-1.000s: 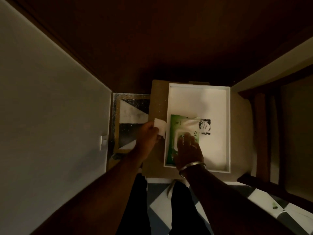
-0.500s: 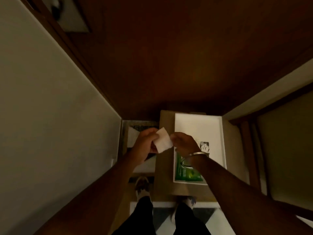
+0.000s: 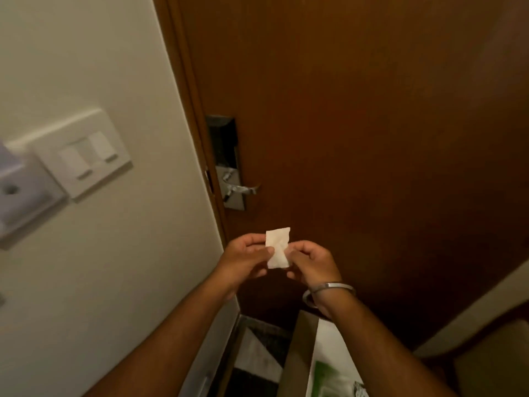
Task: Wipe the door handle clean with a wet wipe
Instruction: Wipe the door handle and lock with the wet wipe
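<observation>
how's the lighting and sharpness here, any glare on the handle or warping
Head view: dim, warm light; small bright glints on the metal door handle; the wet wipe is the brightest thing; wide-angle lens slants the door frame; the light switch looks soft.

Counted in the head view: 2 hands, the left hand [image 3: 245, 260] and the right hand [image 3: 312, 263], and between them 1 folded white wet wipe [image 3: 278, 247]. 1 metal bangle [image 3: 332, 288] sits on the right wrist. On the 1 brown door [image 3: 357, 116] there is 1 lever door handle [image 3: 242, 189] on 1 lock plate [image 3: 226, 161]. The wall carries 1 switch panel [image 3: 83, 156] with 2 rockers. At the bottom edge lies what looks like 1 green wipe pack [image 3: 329, 379], mostly cut off.
</observation>
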`<action>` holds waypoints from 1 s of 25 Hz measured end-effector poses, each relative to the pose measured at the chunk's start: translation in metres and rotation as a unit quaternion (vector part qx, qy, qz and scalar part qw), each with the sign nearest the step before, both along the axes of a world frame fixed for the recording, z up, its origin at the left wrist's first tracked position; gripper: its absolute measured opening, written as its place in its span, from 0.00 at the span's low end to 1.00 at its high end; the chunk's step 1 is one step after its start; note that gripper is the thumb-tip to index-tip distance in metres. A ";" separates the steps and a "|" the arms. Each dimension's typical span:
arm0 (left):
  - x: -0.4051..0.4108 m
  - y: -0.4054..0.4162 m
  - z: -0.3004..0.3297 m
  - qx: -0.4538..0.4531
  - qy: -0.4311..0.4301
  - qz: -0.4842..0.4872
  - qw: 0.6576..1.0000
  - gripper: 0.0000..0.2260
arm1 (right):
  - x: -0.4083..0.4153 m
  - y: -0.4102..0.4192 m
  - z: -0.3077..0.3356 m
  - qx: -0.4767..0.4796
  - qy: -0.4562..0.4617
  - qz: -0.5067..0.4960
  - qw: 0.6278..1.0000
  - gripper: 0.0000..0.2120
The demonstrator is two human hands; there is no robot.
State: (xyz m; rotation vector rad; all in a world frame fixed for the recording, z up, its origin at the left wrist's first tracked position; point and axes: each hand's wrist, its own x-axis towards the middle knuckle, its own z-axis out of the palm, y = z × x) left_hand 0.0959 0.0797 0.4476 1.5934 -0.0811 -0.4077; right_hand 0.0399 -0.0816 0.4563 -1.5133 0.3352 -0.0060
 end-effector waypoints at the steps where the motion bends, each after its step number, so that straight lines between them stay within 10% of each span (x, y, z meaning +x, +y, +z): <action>1: -0.006 0.000 0.012 0.030 -0.046 0.047 0.997 0.13 | 0.001 0.002 0.013 -0.022 -0.020 0.015 0.999 0.07; 10: 0.017 0.022 0.084 -0.010 -0.054 0.060 0.997 0.07 | 0.040 0.030 0.084 -0.116 -0.084 0.060 0.988 0.05; 21: 0.125 0.076 0.057 -0.016 -0.077 0.189 0.979 0.06 | 0.139 0.067 0.060 -0.054 0.034 -0.120 0.991 0.11; 25: 0.171 0.073 0.040 0.036 -0.199 0.128 0.971 0.09 | 0.164 0.062 0.073 -0.316 -0.077 -0.118 0.938 0.14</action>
